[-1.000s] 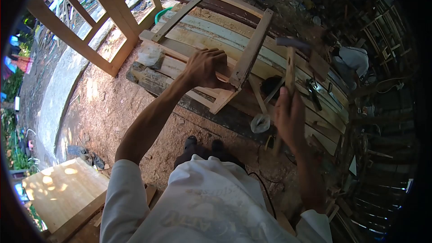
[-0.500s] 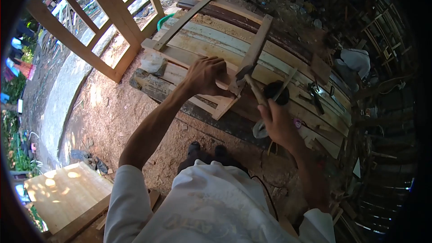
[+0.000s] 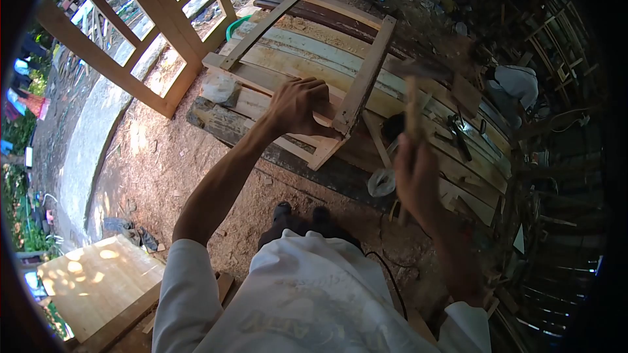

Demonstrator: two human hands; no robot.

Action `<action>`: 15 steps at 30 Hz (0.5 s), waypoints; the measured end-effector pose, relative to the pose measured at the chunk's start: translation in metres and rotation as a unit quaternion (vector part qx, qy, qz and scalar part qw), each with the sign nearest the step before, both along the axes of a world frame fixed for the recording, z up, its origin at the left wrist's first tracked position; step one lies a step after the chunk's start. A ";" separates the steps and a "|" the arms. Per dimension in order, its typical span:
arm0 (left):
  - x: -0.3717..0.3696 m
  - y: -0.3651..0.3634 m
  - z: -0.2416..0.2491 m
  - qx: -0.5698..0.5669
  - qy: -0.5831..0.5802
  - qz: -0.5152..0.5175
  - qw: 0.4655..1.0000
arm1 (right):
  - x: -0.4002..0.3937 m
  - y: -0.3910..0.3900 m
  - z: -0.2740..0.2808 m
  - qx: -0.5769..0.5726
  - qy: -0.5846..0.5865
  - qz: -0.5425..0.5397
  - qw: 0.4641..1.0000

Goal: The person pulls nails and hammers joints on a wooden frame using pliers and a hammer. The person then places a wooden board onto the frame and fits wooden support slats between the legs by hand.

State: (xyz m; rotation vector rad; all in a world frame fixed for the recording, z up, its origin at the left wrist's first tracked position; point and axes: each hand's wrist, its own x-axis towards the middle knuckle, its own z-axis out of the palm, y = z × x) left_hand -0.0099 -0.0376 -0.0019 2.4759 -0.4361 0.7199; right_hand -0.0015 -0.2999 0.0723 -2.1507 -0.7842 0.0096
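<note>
A broad table (image 3: 307, 49) of rough, pale and dark weathered planks fills the middle of the view, standing on sawdust-strewn ground (image 3: 157, 157). Beyond the table's far left corner leans a tall lattice of pale timber bars (image 3: 140, 10). On the table lies a rectangular open frame of light wooden battens (image 3: 366, 75), its near corner pointing toward the person. At the table's right end a second person in a white shirt (image 3: 517, 85) crouches among stacked wooden chair frames.

The person's left hand (image 3: 297, 106) rests on the frame's near batten, just left of that corner, fingers curled over and pressing the wood down. The right hand (image 3: 415, 180) hangs over the table's near edge, right of the frame corner, fingers wrapped tight round the pale wooden handle of a dark-headed hammer (image 3: 412, 101).

Half a second ago the hammer head sat down on the frame's near corner; now it is lifted clear and blurred above the table, well apart from the joint, while the left hand has kept its hold. That reads as a rebound between blows, so the nailing of this corner looks to be under way and not finished. A crumpled clear plastic bag (image 3: 381, 182) lies at the table's near edge, beside the right hand.
</note>
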 end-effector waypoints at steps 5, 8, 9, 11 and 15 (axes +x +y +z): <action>0.000 0.000 0.006 0.017 0.023 0.013 1.000 | 0.003 -0.002 -0.016 -0.116 -0.064 0.090 0.987; 0.000 0.001 0.003 0.011 0.019 0.008 1.000 | -0.007 0.003 0.028 -0.086 0.003 0.025 0.996; 0.000 0.000 0.002 0.008 0.010 0.003 1.000 | -0.010 0.004 0.033 -0.054 0.026 -0.027 0.998; -0.002 0.000 0.003 0.011 0.017 0.001 1.000 | -0.008 -0.002 -0.013 -0.015 -0.071 -0.021 0.997; -0.002 -0.001 0.007 0.012 0.019 0.012 1.000 | 0.005 -0.004 -0.014 -0.139 -0.042 0.075 0.987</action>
